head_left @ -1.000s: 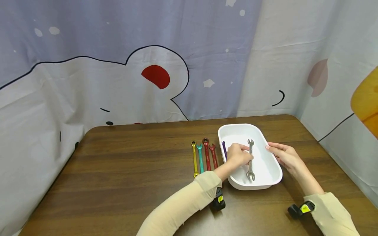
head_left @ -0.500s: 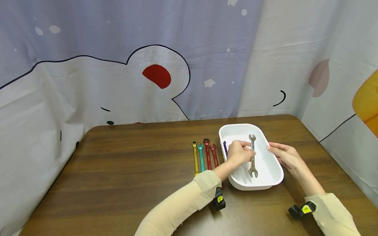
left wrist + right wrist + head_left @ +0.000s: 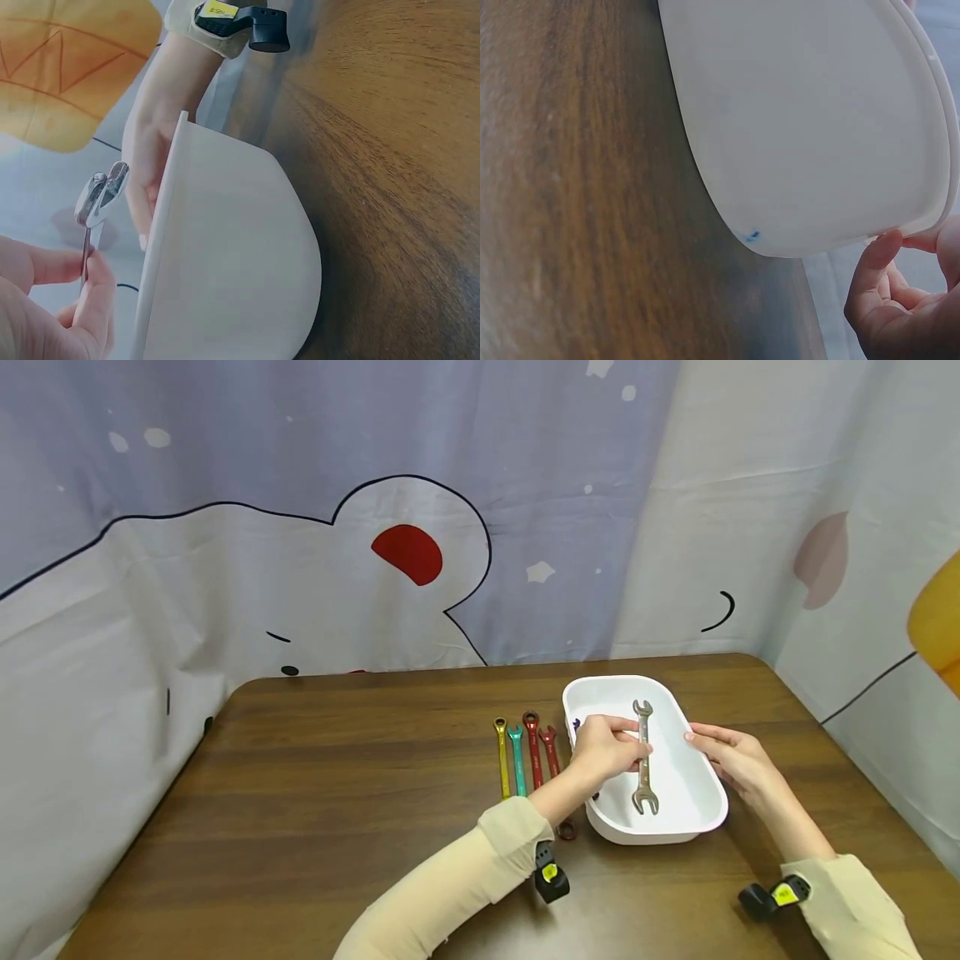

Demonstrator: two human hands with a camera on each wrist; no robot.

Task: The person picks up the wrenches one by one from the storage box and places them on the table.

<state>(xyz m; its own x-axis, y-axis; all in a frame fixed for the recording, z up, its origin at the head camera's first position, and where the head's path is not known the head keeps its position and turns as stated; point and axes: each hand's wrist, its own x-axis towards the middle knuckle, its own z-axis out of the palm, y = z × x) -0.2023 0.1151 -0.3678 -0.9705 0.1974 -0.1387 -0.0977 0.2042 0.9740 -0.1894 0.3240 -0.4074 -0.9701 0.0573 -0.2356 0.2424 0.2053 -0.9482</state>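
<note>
My left hand point(image 3: 609, 747) pinches a silver double open-end wrench point(image 3: 644, 777) by its middle, thumb and fingers on the shank. The wrench lies lengthwise over the white plastic tub point(image 3: 686, 802); in the left wrist view its open-end head point(image 3: 97, 196) stands above the rim level. Over at the tub's right side, my right hand point(image 3: 731, 756) holds the rim, thumb at the edge and fingers along the outside. The right wrist view has its fingertips point(image 3: 885, 244) against the tub wall. Inside the tub, a purple wrench point(image 3: 577, 724) is mostly hidden behind my left hand.
Left of the tub, a yellow wrench point(image 3: 502, 760), a teal wrench point(image 3: 517, 758) and two red wrenches point(image 3: 533, 747) lie side by side on the brown wooden table point(image 3: 337, 793), their lower ends partly behind my left arm. A printed curtain point(image 3: 300, 585) hangs behind the table.
My left hand has raised the silver wrench slightly within the tub area. More of the purple wrench is now covered by that hand. My right hand keeps its place on the rim.
</note>
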